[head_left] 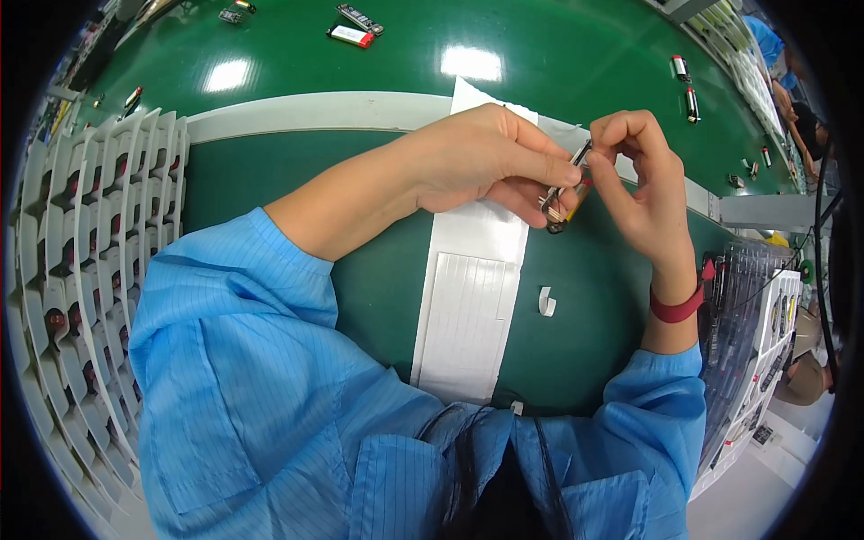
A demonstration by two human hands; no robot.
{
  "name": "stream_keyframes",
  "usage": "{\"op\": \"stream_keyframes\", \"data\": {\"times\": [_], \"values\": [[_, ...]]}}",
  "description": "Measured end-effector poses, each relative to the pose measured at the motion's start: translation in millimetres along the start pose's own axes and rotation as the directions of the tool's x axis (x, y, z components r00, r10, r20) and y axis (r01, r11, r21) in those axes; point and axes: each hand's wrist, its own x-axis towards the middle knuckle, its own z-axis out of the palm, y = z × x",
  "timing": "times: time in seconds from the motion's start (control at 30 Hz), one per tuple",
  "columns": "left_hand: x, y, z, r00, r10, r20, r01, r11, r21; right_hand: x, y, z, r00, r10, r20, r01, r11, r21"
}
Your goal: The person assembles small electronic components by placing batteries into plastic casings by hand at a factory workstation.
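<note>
I see the left hand (pixel 490 160) pinching the small electronic assembly (pixel 570 205), held just right of the white sheet (pixel 481 229). The right hand (pixel 643 184) has thumb and finger at its far end; whether they grip, I can't tell. I'd expect it light, stiff, fragile: hold its edges gently.

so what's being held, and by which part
A small electronic assembly, pinched near its middle by the left hand; the right hand is at its upper end, its grip unclear.
</note>
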Motion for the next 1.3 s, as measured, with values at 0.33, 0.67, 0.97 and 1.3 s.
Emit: {"op": "stream_keyframes", "data": {"times": [0.33,0.67,0.97,1.3], "values": [[4,3,-10,0.996,0.031,0.085,-0.014,0.979,-0.201,-3,-7,2,0.973,-0.230,-0.027,0.222,0.960,-0.173],[6,12,-13,0.983,0.149,0.110,-0.131,0.978,-0.160,-2,48,-25,0.875,0.319,-0.364,-0.377,0.921,-0.100],[5,7,-13,0.985,0.170,-0.022,-0.171,0.981,-0.092,-1,3,17,0.864,0.502,-0.021,-0.340,0.616,0.710],[10,-3,-17,0.962,0.267,0.062,-0.259,0.959,-0.117,-2,-1,15,0.879,0.454,-0.146,-0.189,0.614,0.766]]}}
